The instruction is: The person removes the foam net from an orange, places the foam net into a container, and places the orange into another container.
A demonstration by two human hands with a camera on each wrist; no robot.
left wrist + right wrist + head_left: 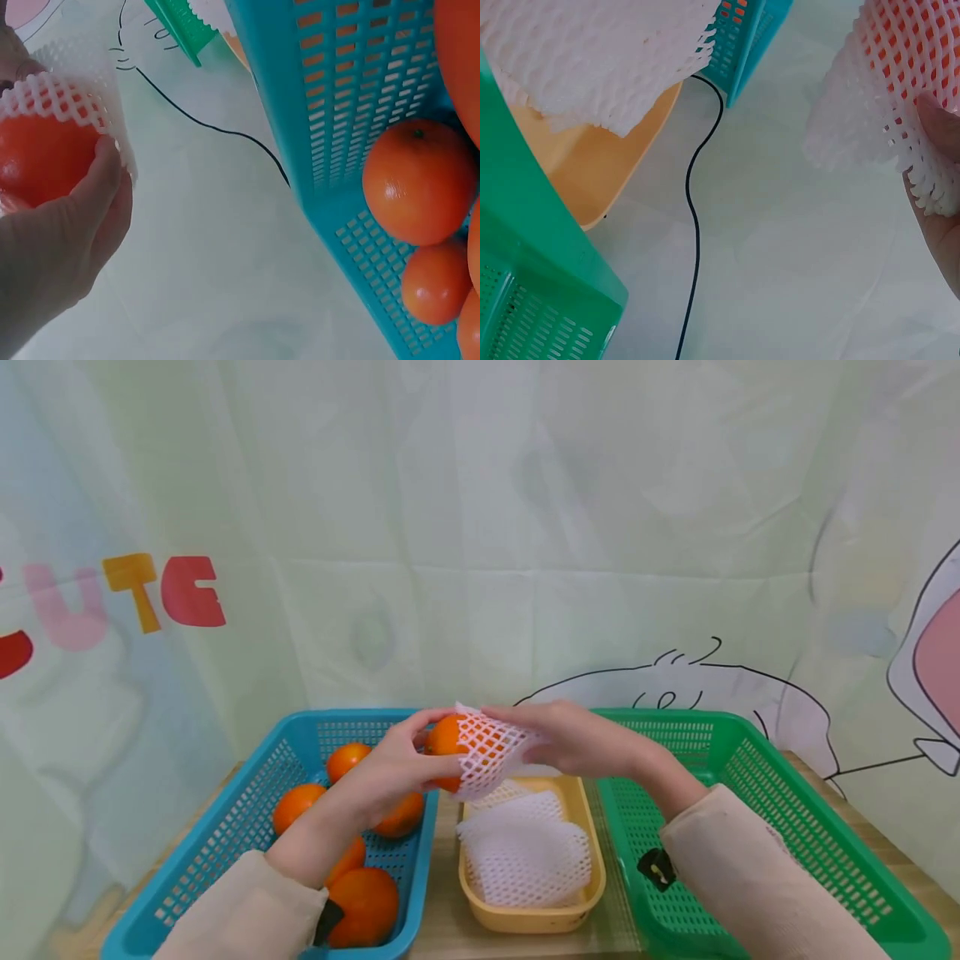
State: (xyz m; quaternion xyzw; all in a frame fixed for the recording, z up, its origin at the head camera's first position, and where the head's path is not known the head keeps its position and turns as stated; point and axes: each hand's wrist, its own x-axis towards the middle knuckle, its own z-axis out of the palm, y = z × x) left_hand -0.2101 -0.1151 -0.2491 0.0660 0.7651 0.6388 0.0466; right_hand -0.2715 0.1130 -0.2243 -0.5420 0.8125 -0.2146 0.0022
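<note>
Held up above the containers, an orange (444,737) sits partly inside a white foam net sleeve (491,750). My left hand (401,764) grips the orange from the left, thumb toward me and fingers behind it. From the right, my right hand (573,737) pinches the foam net, which covers the right part of the fruit. In the left wrist view the bare side of the orange (45,154) faces the left palm, with the net's edge (64,97) across it. The right wrist view shows the net (907,82) stretched over the fruit, its loose end hanging free.
A blue basket (429,868) on the left holds several oranges (363,906). Between the baskets, a yellow tray (536,920) carries a pile of foam nets (528,852). A green basket (637,893) stands at the right. Behind hangs a printed curtain (480,527).
</note>
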